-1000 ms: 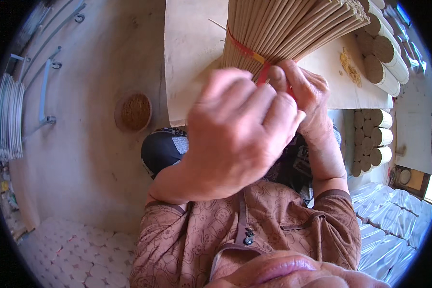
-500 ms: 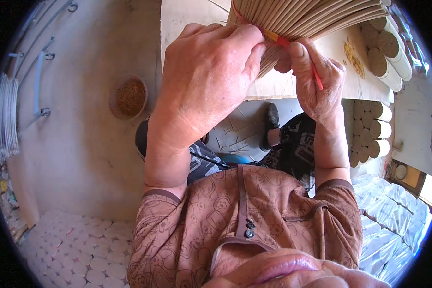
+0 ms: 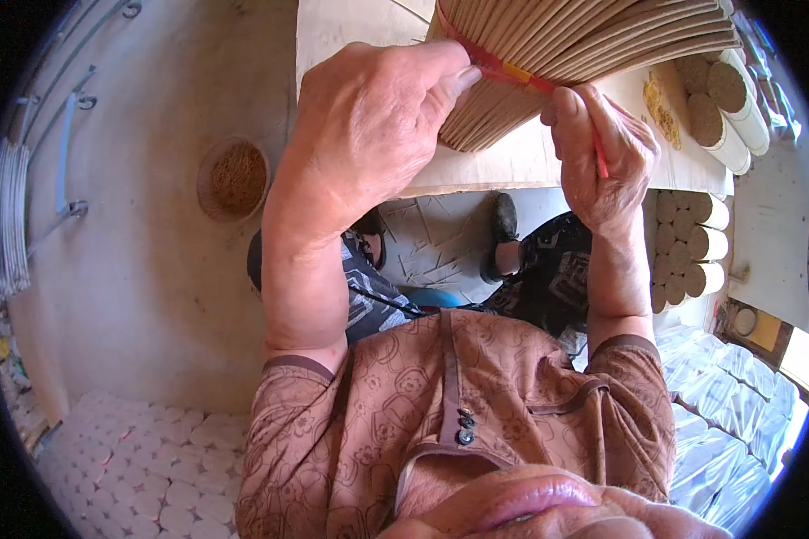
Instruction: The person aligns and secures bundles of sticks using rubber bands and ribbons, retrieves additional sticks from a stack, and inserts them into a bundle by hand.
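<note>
A thick bundle of thin brown incense sticks (image 3: 593,31) stands tilted over the pale wooden table (image 3: 503,172), its sticks fanning out toward the upper right. Around its lower part runs a red ribbon (image 3: 485,61) with a short yellow piece in the middle. My left hand (image 3: 364,121) is closed, pinching the ribbon at the bundle's left side between thumb and fingers. My right hand (image 3: 607,153) is closed on the ribbon just right of the yellow piece, and the loose red end hangs down over the palm. The far side of the bundle is out of view.
Small yellow bands (image 3: 662,112) lie on the table at right, beside paper-wrapped stick bundles (image 3: 733,90). More bundles (image 3: 692,247) are stacked below. A bowl (image 3: 233,178) stands on the floor at left. Plastic-wrapped packs (image 3: 733,386) lie lower right. Loose sticks (image 3: 431,238) litter the floor.
My right hand has shifted slightly right and down with the ribbon. My left hand has moved a little left, uncovering more of the ribbon and the bundle's lower end.
</note>
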{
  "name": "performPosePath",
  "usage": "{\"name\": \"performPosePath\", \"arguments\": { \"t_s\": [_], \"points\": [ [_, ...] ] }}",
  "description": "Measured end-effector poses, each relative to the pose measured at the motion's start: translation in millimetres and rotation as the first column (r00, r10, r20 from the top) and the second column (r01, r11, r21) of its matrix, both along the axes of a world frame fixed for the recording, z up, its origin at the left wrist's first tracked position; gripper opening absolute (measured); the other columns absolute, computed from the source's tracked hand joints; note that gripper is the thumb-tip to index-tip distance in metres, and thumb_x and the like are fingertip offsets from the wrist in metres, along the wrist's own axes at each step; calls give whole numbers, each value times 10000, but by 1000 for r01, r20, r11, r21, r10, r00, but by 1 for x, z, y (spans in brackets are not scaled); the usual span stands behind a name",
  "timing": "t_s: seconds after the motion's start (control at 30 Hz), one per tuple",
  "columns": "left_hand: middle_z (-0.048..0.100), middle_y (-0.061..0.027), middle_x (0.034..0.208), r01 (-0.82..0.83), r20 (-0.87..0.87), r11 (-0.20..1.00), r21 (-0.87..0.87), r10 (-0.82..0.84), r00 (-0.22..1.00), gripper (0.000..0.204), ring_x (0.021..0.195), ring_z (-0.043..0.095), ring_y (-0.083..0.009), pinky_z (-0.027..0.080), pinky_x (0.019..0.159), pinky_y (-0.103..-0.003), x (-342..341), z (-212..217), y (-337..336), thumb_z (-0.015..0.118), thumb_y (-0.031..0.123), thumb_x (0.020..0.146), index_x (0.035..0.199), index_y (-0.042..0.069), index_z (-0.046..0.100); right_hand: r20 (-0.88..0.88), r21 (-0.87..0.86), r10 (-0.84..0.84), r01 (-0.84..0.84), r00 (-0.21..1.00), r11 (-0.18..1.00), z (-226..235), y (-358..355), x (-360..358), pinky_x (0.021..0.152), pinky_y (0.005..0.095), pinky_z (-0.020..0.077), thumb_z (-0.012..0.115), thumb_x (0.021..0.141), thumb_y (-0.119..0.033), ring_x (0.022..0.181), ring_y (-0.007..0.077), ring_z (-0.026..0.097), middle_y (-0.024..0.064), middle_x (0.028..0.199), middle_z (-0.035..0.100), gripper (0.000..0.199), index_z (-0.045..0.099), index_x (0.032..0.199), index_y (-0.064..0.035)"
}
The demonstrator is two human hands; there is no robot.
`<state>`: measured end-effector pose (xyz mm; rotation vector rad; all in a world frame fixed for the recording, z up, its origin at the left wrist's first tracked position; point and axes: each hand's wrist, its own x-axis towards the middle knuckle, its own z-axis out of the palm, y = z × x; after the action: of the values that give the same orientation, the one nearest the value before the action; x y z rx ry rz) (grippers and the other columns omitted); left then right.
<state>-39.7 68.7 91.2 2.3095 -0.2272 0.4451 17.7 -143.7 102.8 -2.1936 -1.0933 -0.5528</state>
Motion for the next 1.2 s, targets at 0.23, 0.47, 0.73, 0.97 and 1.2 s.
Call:
{"name": "performPosePath", "arguments": {
  "t_s": [0.23,0.47,0.73,0.97,1.2],
  "points": [
    [531,-135,601,14,-9,1000,8,-14,1000,337,547,527,-266,441,578,-372,4,6,4,538,310,1000,882,6,624,128,-72,26,-17,991,997,6,-3,7,516,331,424,662,925,-124,503,245,552,90,610,558,117,646,841,-43],
    [524,-120,588,3,1,1000,-22,-3,1000,323,536,522,-240,432,565,-360,7,4,4,553,284,994,845,5,618,147,-89,11,2,989,996,9,-2,8,505,332,409,675,907,-111,498,225,558,71,599,556,121,631,811,-53],
    [513,-95,572,6,0,999,-31,-6,1000,303,522,516,-194,421,543,-337,2,6,2,569,233,990,798,1,610,173,-143,11,14,985,990,9,-6,6,477,331,389,679,898,-117,473,218,538,47,568,537,154,598,771,-81],
    [536,-47,578,60,-123,982,-181,-83,989,340,538,509,-124,413,535,-302,3,6,2,558,260,1012,805,-2,628,166,-107,39,-22,985,994,5,-6,6,495,323,434,671,898,-114,484,194,563,30,583,553,180,566,755,-85],
    [571,20,631,134,-339,821,-554,-370,865,327,581,512,-57,416,553,-231,3,15,3,591,270,1012,896,-14,703,156,-64,299,-292,942,954,-10,7,1,563,349,473,725,833,-91,563,226,592,39,634,554,171,556,810,-76]
  ]
}}
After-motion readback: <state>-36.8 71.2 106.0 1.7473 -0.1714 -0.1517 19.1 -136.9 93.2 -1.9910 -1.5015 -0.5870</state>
